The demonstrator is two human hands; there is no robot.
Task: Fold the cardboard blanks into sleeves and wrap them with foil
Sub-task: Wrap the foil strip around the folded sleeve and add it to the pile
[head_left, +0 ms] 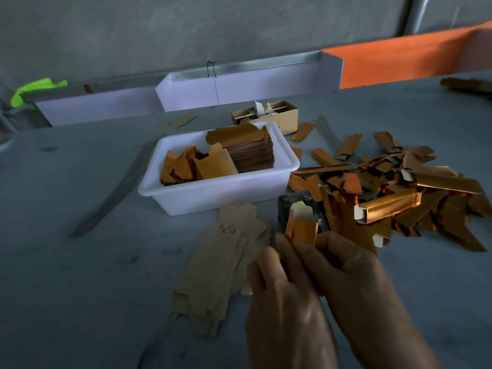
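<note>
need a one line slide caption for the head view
Both hands, left hand and right hand, hold a foil-wrapped sleeve between a white tub of foil and a pile of finished sleeves.

No text, label, brand or number can be read anywhere: the tub [213,193], cardboard blanks [221,265], foil sleeves [386,206] and small box [282,117] show no legible marks

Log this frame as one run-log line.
stage: foil wrap in progress | left hand: grips sleeve | right hand: grips sleeve | flat blanks: left of hands | wrapped pile: right | white bin: behind
</note>
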